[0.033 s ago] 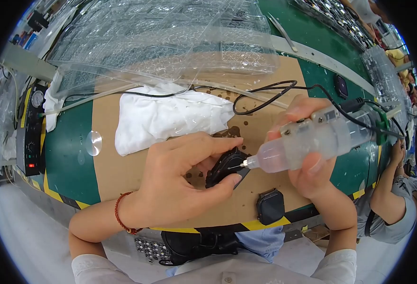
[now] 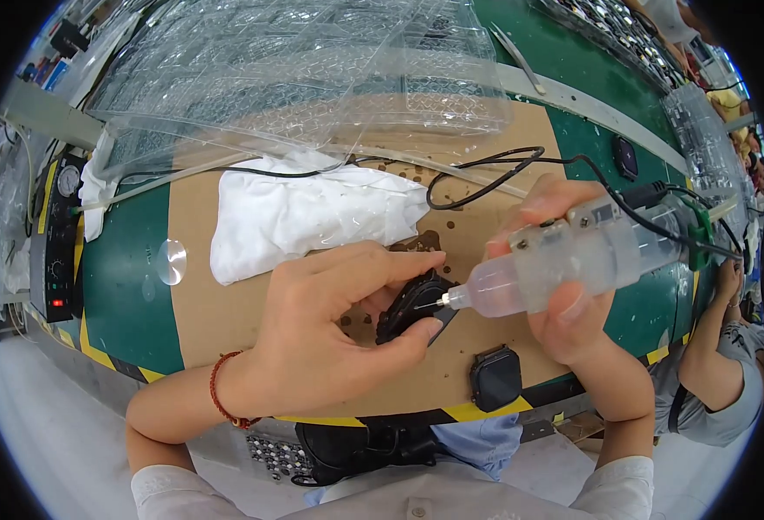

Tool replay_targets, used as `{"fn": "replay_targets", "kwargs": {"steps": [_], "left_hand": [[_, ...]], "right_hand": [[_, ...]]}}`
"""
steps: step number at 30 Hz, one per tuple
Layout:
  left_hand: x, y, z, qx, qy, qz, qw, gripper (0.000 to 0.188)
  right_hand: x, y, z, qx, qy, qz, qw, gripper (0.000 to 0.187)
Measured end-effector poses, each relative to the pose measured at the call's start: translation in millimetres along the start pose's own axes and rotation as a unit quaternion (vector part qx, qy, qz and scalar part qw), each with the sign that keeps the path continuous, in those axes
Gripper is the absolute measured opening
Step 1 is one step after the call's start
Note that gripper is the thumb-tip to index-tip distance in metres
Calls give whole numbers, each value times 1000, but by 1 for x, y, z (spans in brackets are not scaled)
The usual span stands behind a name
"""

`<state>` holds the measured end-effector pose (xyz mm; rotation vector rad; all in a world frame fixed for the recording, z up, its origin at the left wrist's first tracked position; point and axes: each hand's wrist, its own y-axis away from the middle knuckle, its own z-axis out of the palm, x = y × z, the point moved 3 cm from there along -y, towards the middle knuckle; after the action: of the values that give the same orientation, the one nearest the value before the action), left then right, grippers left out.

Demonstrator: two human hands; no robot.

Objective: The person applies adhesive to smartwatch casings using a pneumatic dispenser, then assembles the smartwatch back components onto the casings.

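My left hand (image 2: 321, 321) pinches a small black watch case (image 2: 410, 305) between thumb and fingers, its open side tilted up toward the right. In my right hand (image 2: 573, 325) is a translucent dispensing syringe (image 2: 564, 270) with pinkish contents at its front. Its thin needle reaches the case's inner edge; whether it touches there I cannot tell. A black cable runs from the syringe's rear. On the cardboard (image 2: 217, 329), close below the syringe, lies another black square watch case (image 2: 495, 379). Brown spots mark the cardboard behind my left hand.
A folded white cloth (image 2: 304, 217) lies beyond my left hand. Clear plastic trays (image 2: 295, 78) are stacked at the back. Tweezers (image 2: 519, 59) and a dark watch piece (image 2: 624, 158) lie at the far right. A black control box (image 2: 57, 243) stands left. Another person's arm (image 2: 711, 355) shows at right.
The syringe and its needle have shifted very slightly to the left. My left hand and the watch case look unmoved.
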<state>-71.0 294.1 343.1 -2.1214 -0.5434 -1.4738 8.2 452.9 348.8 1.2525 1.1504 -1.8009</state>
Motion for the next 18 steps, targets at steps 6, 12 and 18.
{"fn": "replay_targets", "kwargs": {"steps": [6,12,18], "left_hand": [[-3,1,1,6,0,-2,1000,35],[10,0,-4,-61,-6,-88,994,38],[8,1,-3,-72,-11,-90,993,39]], "right_hand": [[1,-2,-1,-88,59,-60,993,61],[-1,-1,0,-91,72,-18,993,63],[-3,-1,0,-93,70,1,993,62]]}}
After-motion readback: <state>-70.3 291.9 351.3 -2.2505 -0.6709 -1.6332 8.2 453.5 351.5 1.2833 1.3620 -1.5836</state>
